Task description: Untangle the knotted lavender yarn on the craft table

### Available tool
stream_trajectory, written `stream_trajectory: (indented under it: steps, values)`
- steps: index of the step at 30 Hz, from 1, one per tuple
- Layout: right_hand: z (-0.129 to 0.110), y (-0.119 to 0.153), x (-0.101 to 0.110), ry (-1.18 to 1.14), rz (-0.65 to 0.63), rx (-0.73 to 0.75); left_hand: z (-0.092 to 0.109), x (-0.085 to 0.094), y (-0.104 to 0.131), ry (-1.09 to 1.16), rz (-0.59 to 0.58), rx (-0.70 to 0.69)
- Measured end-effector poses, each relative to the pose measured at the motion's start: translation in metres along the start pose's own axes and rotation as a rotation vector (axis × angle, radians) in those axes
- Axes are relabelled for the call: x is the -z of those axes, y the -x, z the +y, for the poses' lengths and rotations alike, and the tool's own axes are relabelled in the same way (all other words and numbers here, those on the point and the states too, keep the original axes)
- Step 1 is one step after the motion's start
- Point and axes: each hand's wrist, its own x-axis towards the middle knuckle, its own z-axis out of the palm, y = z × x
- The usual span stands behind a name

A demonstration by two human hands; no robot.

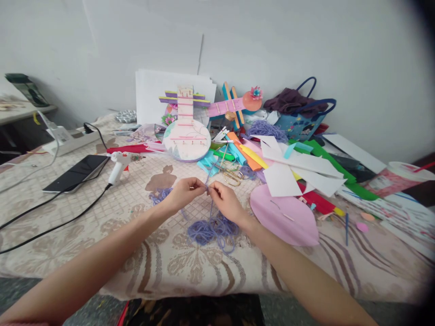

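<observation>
Both hands meet above the middle of the table, fingertips nearly touching. My left hand (188,192) is closed in a pinch on a strand of purple yarn. From the other side my right hand (225,198) pinches the same yarn. A loose heap of this purple yarn (207,230) lies just below the hands, with a strand running up to the fingers. Another bit of yarn (159,195) shows partly behind my left wrist. Gold-handled scissors (231,177) lie just beyond my right hand. Whether a knot sits between the fingertips is too small to tell.
A white glue gun (118,166) and a dark tablet (77,173) with cables lie at left. A decorated round paper instrument (187,141) leans at the back. Coloured paper, white card pieces (280,179), a pink paper oval (285,215) and a drink cup (390,178) crowd the right.
</observation>
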Motion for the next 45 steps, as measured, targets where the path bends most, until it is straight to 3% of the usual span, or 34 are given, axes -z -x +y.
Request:
stream_trajectory:
  steps: [13, 30, 34, 41, 45]
  values:
    - [-0.002, 0.000, 0.001, 0.230, -0.025, 0.067, -0.015, 0.000, -0.006, 0.101, 0.002, -0.004]
    - [-0.008, 0.000, 0.011, 0.194, 0.032, 0.087, -0.014, 0.000, -0.006, 0.142, 0.078, 0.021]
    - [-0.014, 0.006, 0.005, 0.239, -0.021, 0.129, -0.014, -0.001, -0.006, 0.216, 0.057, 0.036]
    - [-0.016, 0.015, -0.007, 0.522, -0.198, 0.250, -0.014, -0.003, -0.004, 0.485, -0.001, 0.171]
    - [-0.020, 0.007, 0.011, 0.422, -0.366, 0.295, -0.012, -0.003, -0.003, 0.621, -0.031, 0.213]
